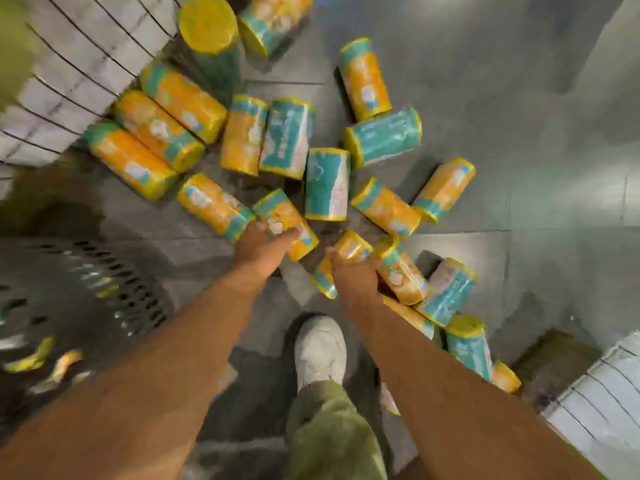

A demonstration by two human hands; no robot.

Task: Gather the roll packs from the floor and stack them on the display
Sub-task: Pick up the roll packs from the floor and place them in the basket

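Among twenty-odd roll packs [327, 183], left grip [265, 244] and right grip [350, 276] hold one each.

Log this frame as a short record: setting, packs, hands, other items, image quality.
setting: grey tiled floor, seen from above
packs: many orange, teal and yellow roll packs scattered on the floor, most lying on their sides
hands: left hand grips an orange pack; right hand grips a second orange pack
other items: dark perforated basket at left; white shoe between the arms
image quality: motion-blurred, print unreadable
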